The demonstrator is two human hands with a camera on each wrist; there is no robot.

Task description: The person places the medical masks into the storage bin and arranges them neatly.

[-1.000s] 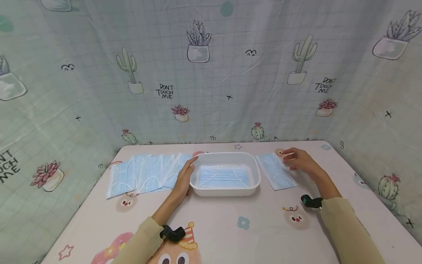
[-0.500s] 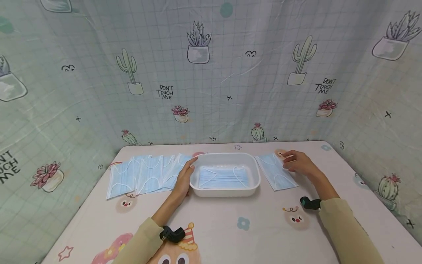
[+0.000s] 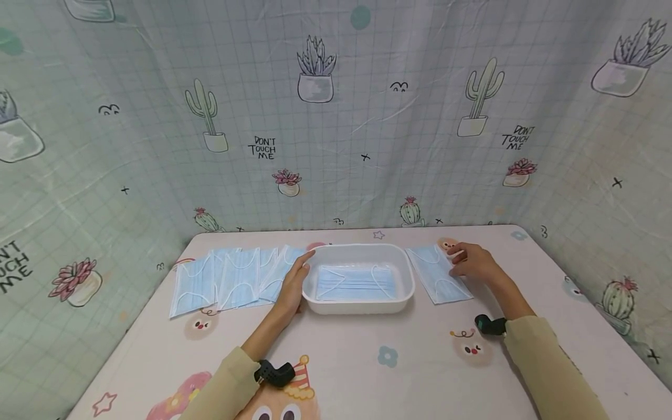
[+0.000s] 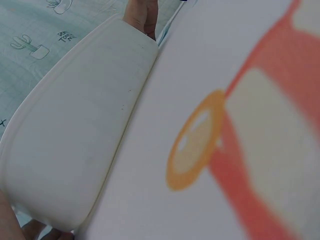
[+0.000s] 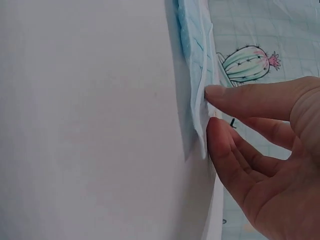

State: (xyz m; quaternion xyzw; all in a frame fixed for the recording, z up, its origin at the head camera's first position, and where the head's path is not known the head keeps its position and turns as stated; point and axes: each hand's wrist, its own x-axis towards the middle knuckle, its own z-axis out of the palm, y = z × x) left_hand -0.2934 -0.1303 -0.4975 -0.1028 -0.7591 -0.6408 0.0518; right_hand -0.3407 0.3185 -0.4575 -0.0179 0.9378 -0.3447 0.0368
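Observation:
A white plastic container (image 3: 359, 306) stands mid-table with a pleated blue face mask (image 3: 362, 284) lying flat inside. My left hand (image 3: 289, 289) holds its left side, fingers along the wall and rim; in the left wrist view a thumb and fingertips show at the container's corner (image 4: 75, 125). Right of it lies another blue face mask (image 3: 438, 271). With thumb and index finger, my right hand (image 3: 475, 262) pinches this mask's right edge. Up close, the right wrist view has the thumb and index fingertips against the mask's (image 5: 197, 65) slightly raised edge.
Several overlapping blue face masks (image 3: 236, 277) lie left of the container, partly behind my left hand. The table (image 3: 409, 385) has a cartoon-printed cover. A cactus-patterned curtain (image 3: 346, 128) encloses the back and sides.
My right hand has come slightly down and left onto the right-hand mask, its fingers drawing together at the edge. That mask's near corner has shifted a little. The left hand and container stay put.

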